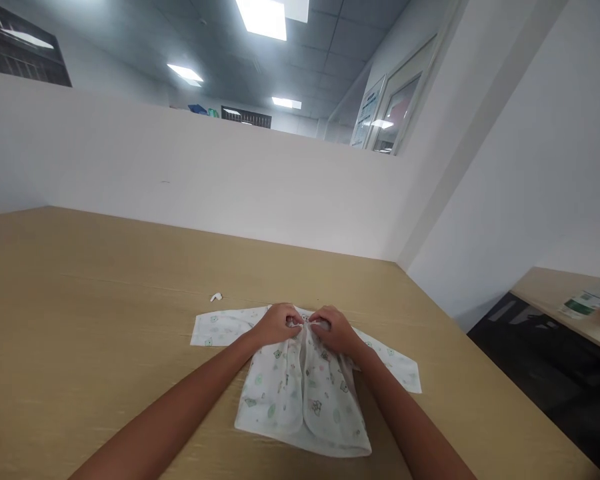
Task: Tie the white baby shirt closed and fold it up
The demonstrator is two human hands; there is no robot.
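A small white baby shirt (300, 393) with a pale animal print lies flat on the wooden table (80, 320), sleeves spread to both sides and its front opening facing up. My left hand (276, 324) and my right hand (333, 329) meet at the collar end. Each pinches one edge of the front opening, fingers curled on the cloth and nearly touching. Both forearms reach over the shirt's lower half from the near edge.
A tiny white object (216, 297) lies on the table just beyond the left sleeve. White partition walls (180, 173) close off the far and right sides. At the right stands a second desk (555, 293) with a plastic bottle (587, 301).
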